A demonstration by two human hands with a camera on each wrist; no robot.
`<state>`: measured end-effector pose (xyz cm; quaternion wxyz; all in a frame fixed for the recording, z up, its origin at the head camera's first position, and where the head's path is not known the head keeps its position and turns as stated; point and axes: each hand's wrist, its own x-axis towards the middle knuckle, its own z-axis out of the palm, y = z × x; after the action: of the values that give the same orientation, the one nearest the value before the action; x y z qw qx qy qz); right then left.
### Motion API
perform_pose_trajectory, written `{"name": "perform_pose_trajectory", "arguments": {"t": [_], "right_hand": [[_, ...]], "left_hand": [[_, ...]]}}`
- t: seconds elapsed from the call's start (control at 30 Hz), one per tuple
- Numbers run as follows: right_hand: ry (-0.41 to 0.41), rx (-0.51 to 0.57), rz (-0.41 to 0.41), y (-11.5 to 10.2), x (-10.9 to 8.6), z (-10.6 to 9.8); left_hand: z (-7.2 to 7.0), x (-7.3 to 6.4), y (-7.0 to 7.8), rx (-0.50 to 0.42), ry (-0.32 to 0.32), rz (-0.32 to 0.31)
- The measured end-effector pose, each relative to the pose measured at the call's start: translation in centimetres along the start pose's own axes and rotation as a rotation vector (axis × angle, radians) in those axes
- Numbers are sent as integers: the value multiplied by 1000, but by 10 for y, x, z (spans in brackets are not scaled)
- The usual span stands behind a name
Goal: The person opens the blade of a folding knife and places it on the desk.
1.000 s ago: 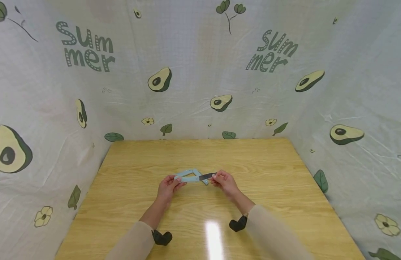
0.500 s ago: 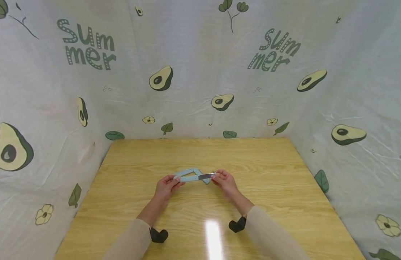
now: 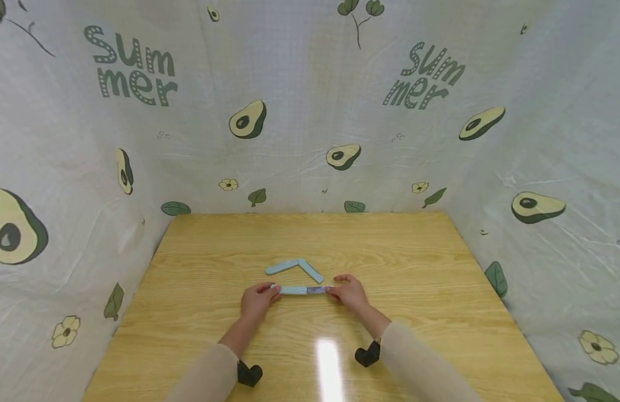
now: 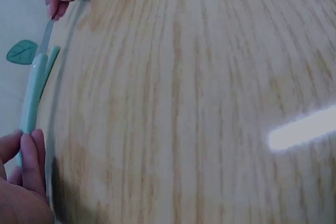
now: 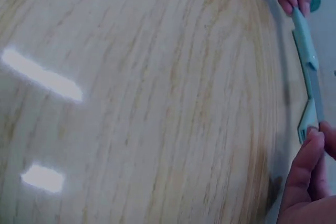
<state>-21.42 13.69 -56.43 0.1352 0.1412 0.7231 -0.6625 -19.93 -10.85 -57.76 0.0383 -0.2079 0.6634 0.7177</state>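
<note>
A folding knife [image 3: 292, 290] with a light blue handle is stretched level between both hands, its blade [image 5: 315, 90] out in line with the handle. The left hand [image 3: 256, 301] pinches the far end of the handle between thumb and fingers. At the other end, the right hand [image 3: 351, 293] pinches the blade near its tip, hiding the point. Just beyond the knife lie two light blue pieces shaped like its handle, the left piece [image 3: 282, 267] and the right piece [image 3: 310, 271], slanted to meet at an angle.
The wooden table [image 3: 229, 234] reflects a bright light near its front. A pale cloth [image 3: 295, 72] printed with avocados, leaves and lettering hangs behind and along both sides. Black devices, such as the left one [image 3: 249, 373], are strapped at both wrists.
Both hands have brought the knife toward the front of the table, so it no longer overlaps the two blue pieces in the head view. The pieces have stayed in place.
</note>
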Motion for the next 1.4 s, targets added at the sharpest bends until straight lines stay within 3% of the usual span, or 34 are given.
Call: {"name": "perform_pose_trajectory", "arguments": {"t": [0.13, 0.43, 0.73, 1.03, 1.13, 1.27, 1.4], "right_hand": [[33, 25, 49, 1, -5, 4], [82, 21, 48, 1, -3, 9], [70, -6, 69, 0, -5, 8], [82, -38, 70, -3, -6, 6], [114, -80, 57, -6, -3, 4], [201, -122, -22, -17, 6, 2], [207, -123, -105, -32, 18, 7]], "left_hand": [[0, -4, -4, 101, 52, 7], [3, -2, -6, 286, 111, 59], [3, -3, -2, 442, 168, 95], [5, -4, 3, 362, 164, 70], [4, -4, 6, 338, 178, 90], [6, -2, 13, 275, 168, 133], [17, 1, 23, 214, 86, 120]]}}
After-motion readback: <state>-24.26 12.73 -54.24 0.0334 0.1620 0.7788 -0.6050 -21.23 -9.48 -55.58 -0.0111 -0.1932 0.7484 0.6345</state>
